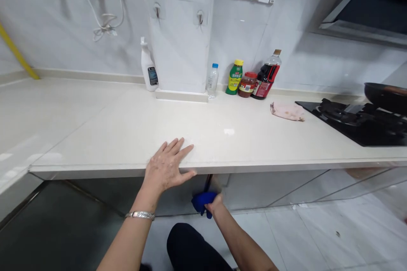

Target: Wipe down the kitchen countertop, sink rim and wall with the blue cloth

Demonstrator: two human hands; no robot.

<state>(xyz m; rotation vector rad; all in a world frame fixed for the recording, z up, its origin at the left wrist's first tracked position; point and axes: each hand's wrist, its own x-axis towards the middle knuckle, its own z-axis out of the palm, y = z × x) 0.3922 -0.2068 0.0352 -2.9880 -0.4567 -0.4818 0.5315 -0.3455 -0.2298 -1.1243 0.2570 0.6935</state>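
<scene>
My left hand (168, 164) lies flat on the front edge of the pale countertop (127, 131), fingers stretched out, thumb hooked over the lip. A silver bracelet sits on that wrist. Below the counter, my right hand (213, 204) is closed on a blue cloth (202, 201), pressed against the glossy cabinet front (254, 190) under the edge. Part of the cloth is hidden by my fingers.
Against the wall stand a white spray bottle (149, 67), a water bottle (212, 79), a green bottle (234, 77), a red jar (247, 84) and a dark sauce bottle (267, 76). A pink rag (288, 111) lies beside the black hob (359, 123) with a pan (386, 95).
</scene>
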